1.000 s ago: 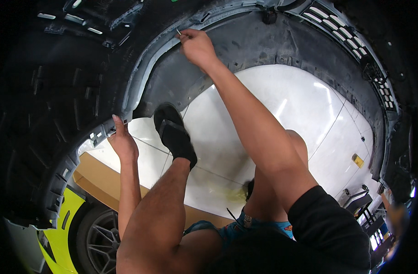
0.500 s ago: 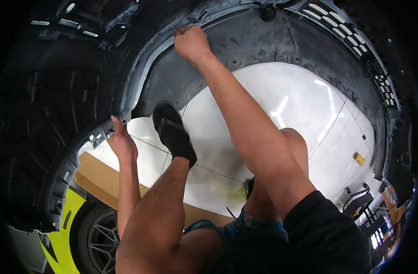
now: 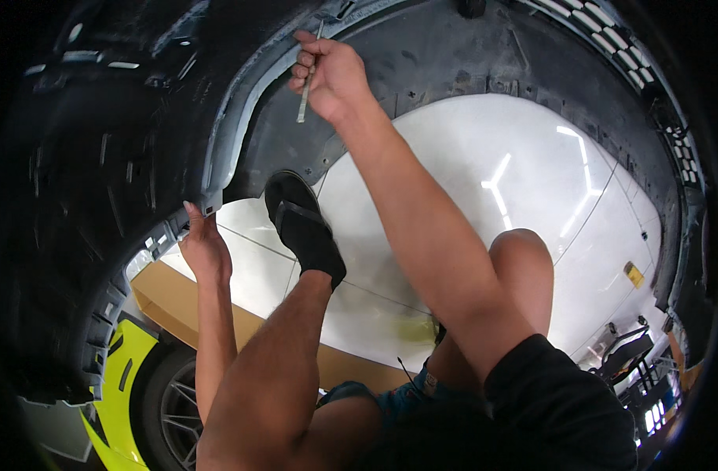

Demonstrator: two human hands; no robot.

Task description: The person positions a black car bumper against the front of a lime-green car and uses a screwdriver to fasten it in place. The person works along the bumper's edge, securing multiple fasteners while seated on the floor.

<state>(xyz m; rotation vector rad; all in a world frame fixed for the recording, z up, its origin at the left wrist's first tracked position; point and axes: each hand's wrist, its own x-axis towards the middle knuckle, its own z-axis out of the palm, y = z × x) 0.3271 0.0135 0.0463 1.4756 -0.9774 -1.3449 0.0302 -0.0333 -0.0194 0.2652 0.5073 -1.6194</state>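
Over white floor (image 3: pixel 484 141), holds thin stick (image 3: pixel 303 108) in right hand (image 3: pixel 337 77). Grips black panel (image 3: pixel 92 149) with partly hidden left hand (image 3: pixel 206 250).

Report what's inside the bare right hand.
The bare right hand holds a slim, straight, pale tool: parts show above and below the fingers; the stretch they cover is hidden.

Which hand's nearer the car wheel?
Left. The left hand is above the car wheel in the picture, touching the black bumper cover; the right hand is farther up and right, holding a slim rod.
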